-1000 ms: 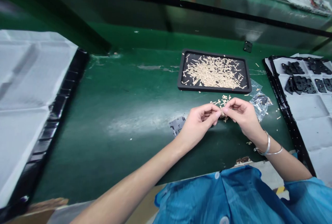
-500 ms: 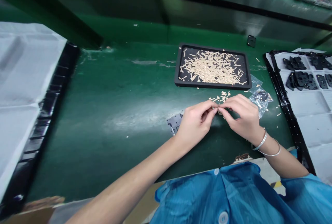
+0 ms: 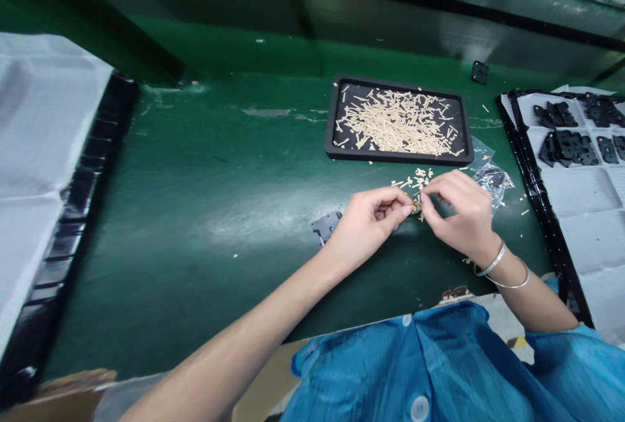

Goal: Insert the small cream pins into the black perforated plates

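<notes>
My left hand (image 3: pixel 374 217) pinches something small, a bit of it showing yellowish at the fingertips; its kind is too small to make out. Just to the right, my right hand (image 3: pixel 459 210) has thumb and forefinger drawn close together, and whatever they hold is too tiny to tell. Loose pale strips (image 3: pixel 418 181) lie on the green table beyond the fingertips. A flat grey plate with cut-outs (image 3: pixel 325 226) rests beside my left wrist, partly covered by it. Behind the hands stands a black tray (image 3: pixel 329 142) heaped with short cream-coloured strips (image 3: pixel 398 122).
A clear plastic bag (image 3: pixel 493 178) lies right of the black tray. At the right edge, a white compartment tray (image 3: pixel 571 187) carries several black parts (image 3: pixel 569 147). One black part (image 3: pixel 480 72) sits at the back. A white-lined tray (image 3: pixel 43 129) borders the left side.
My fingertips, touching before, have come slightly apart, and a small yellowish bit now shows at the left fingertips. The view has shifted a little.
</notes>
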`<state>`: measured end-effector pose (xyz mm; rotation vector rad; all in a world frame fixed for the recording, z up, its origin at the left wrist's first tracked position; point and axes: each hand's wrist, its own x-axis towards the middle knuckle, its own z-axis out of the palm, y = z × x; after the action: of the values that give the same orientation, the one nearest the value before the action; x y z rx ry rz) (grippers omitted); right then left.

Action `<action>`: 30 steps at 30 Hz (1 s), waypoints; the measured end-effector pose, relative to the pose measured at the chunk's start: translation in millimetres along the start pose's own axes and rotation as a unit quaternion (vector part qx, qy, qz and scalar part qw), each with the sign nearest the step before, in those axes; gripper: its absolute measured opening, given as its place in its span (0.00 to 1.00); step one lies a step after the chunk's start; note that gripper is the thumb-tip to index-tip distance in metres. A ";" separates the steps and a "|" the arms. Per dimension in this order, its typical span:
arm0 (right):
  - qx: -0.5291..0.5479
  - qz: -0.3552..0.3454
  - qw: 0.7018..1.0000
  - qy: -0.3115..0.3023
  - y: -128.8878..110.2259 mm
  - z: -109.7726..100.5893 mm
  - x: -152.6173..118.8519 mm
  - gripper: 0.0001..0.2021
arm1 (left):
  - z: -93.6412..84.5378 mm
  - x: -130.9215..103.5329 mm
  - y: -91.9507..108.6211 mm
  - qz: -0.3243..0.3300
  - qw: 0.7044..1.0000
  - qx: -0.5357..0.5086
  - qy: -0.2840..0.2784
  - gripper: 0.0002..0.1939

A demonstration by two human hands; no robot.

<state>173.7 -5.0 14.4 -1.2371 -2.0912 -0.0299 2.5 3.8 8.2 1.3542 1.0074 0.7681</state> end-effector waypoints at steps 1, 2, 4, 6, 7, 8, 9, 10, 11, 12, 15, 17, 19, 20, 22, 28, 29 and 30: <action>-0.012 0.011 1.000 0.008 3.1 -1.0 0.6 0.08 | -0.2 0.3 1.0 -0.017 0.999 -0.032 -0.005 0.07; -0.023 0.022 0.999 0.009 5.9 -1.8 1.1 0.07 | -0.3 0.5 1.4 -0.032 0.998 -0.060 -0.003 0.07; -0.030 0.041 0.999 0.001 9.3 -2.6 1.7 0.07 | -0.2 1.1 1.0 -0.056 0.993 -0.104 0.013 0.08; -0.004 0.044 0.999 -0.006 8.7 -2.1 1.2 0.07 | 0.0 2.0 -0.4 -0.070 0.988 -0.137 0.031 0.09; 0.014 0.037 0.999 -0.005 7.1 -1.4 0.6 0.06 | 0.2 2.6 -1.1 -0.073 0.985 -0.149 0.037 0.10; 0.028 0.026 0.999 -0.003 5.0 -0.6 -0.2 0.05 | 0.3 3.2 -1.6 -0.074 0.984 -0.159 0.040 0.11; 0.035 0.012 0.999 0.000 2.7 0.3 -1.2 0.04 | 0.4 3.6 -1.8 -0.075 0.982 -0.167 0.040 0.12; 0.034 -0.001 0.999 0.001 0.6 1.2 -2.1 0.04 | 0.6 4.0 -1.9 -0.075 0.982 -0.171 0.040 0.12; 0.028 -0.012 1.000 0.001 -1.3 1.9 -2.9 0.04 | 0.7 4.1 -1.7 -0.075 0.981 -0.173 0.037 0.12; 0.023 -0.019 1.000 0.003 -2.8 2.5 -3.4 0.05 | 0.7 4.1 -1.3 -0.073 0.981 -0.174 0.034 0.12; 0.045 -0.018 0.999 0.018 -6.1 2.7 -3.2 0.06 | 0.9 3.1 0.8 -0.069 0.984 -0.162 0.030 0.10; 0.090 0.022 0.996 0.018 -8.1 1.8 -1.8 0.06 | 1.0 2.1 2.6 -0.065 0.987 -0.146 0.030 0.09; 0.141 0.093 0.986 0.001 -10.1 0.6 -0.4 0.06 | 1.1 1.2 4.2 -0.062 0.989 -0.129 0.030 0.09; 0.167 0.133 0.977 -0.010 -11.0 0.2 0.1 0.06 | 1.1 0.8 4.8 -0.059 0.990 -0.122 0.029 0.09; 0.211 0.195 0.957 -0.029 -11.9 -0.2 0.6 0.05 | 1.1 0.1 5.5 -0.053 0.992 -0.113 0.024 0.09; 0.117 0.094 0.989 0.016 -8.9 2.4 -1.6 0.05 | 1.4 -1.8 4.9 -0.016 0.996 -0.077 0.034 0.07; 0.084 0.047 0.995 0.028 -7.8 2.8 -2.1 0.05 | 1.7 -2.0 4.7 -0.007 0.997 -0.067 0.039 0.07; 0.056 0.007 0.998 0.032 -6.8 3.0 -2.6 0.05 | 2.0 -2.1 4.5 0.002 0.997 -0.057 0.043 0.07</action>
<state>167.5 -9.7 12.8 -1.1670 -2.0008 0.0523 3.9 1.6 12.8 1.2339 1.0141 0.8802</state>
